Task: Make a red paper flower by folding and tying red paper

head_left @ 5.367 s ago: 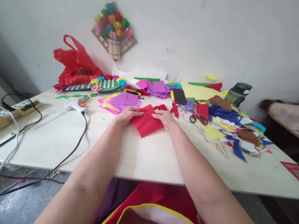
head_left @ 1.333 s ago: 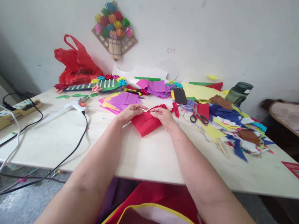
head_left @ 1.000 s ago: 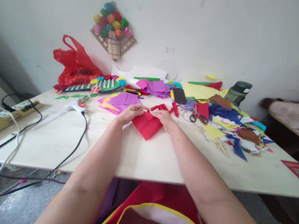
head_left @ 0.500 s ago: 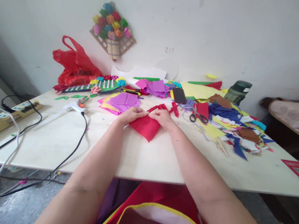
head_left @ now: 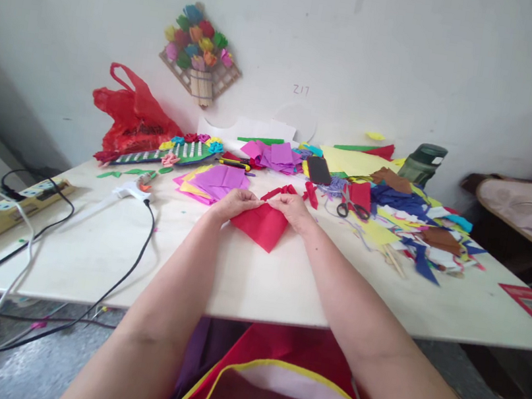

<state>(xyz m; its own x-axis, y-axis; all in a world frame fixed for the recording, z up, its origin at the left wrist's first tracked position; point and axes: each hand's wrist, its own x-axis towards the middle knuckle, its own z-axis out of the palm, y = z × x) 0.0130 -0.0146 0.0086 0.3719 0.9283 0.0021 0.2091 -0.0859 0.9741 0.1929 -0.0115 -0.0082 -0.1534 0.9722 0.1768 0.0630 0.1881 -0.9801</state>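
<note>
A red sheet of thin paper or cloth (head_left: 262,228) hangs between my two hands, one corner pointing toward me. My left hand (head_left: 236,204) pinches its far left edge. On the other side, my right hand (head_left: 291,207) pinches the same upper edge, fingertips close to the left ones. Small folded red pieces (head_left: 311,195) lie just beyond the right hand. Left of the left hand sits a stack of purple and yellow sheets (head_left: 221,183). Black-handled scissors (head_left: 353,207) rest to the right.
A glue gun (head_left: 133,189) with a black cord lies left, near a power strip (head_left: 8,214). Several coloured scraps (head_left: 422,226) are heaped right, before a dark bottle (head_left: 423,164). A phone (head_left: 319,170) and a red plastic bag (head_left: 133,114) stand farther back.
The red sheet's lower corner has shifted slightly to the right. Both hands keep their pinch in nearly the same place.
</note>
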